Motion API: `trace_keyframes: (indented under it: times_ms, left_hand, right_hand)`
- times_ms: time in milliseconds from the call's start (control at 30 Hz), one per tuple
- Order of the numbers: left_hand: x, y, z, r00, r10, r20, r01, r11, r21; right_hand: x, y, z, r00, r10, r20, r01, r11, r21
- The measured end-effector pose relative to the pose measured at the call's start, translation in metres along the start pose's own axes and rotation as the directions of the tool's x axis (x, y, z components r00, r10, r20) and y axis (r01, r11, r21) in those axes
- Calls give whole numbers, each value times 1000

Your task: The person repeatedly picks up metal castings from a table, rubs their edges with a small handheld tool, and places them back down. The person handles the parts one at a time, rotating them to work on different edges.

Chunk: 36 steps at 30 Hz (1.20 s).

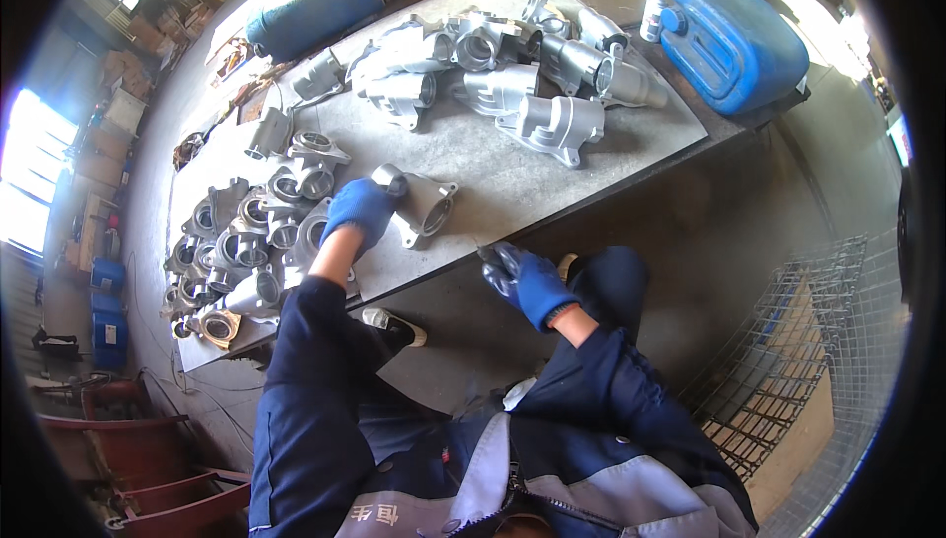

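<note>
The work table (453,156) has a grey metal top and extends across the area in front of the seated person. A wire mesh container (788,370) is positioned at the person's right, below table level. A blue cylindrical tank (317,8) lies on its side beyond the table's far left portion. Two groups of silver-grey metal castings are located on the table: the far group (493,85) toward the back, and the left group (236,247), closely packed, near the left end. A blue jerrycan (734,50) rests at the right end. One flanged tubular casting (431,209) lies near the front edge, beside the left group.

The hands are gloved and apart. The left hand (359,215) is clamped on the upper end of this casting. The right hand (527,284) is at the front edge with fingers bent; whether it holds anything cannot be determined. A white bottle (652,18) stands beside the jerrycan.
</note>
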<state>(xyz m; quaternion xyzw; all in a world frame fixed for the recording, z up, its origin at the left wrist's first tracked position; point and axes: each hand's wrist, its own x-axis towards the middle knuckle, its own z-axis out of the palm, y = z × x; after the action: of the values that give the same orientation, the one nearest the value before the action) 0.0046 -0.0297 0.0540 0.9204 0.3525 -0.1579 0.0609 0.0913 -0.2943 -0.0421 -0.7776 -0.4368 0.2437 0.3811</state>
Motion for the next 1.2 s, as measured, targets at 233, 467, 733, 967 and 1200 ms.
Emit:
trace_keyframes:
  times_ms: [233,467,733,967,1200]
  left_hand:
    - [-8,2,-11,812,576,-94,-520,787,332]
    - [31,7,27,790,539,-293,-594,791,-146]
    - [27,15,34,766,502,-402,-578,811,-88]
    - [16,10,39,770,526,-361,-568,823,-13]
    - [-30,2,46,797,512,-322,-553,832,-45]
  right_hand:
    - [70,-2,13,970,-208,-129,73,748,-660]
    - [93,16,45,966,-193,-173,-36,561,-827]
    - [64,-18,43,1000,-16,9,18,777,-629]
    - [56,-57,-3,958,100,268,-31,968,-247]
    - [70,-80,-67,910,-28,413,215,885,-412]
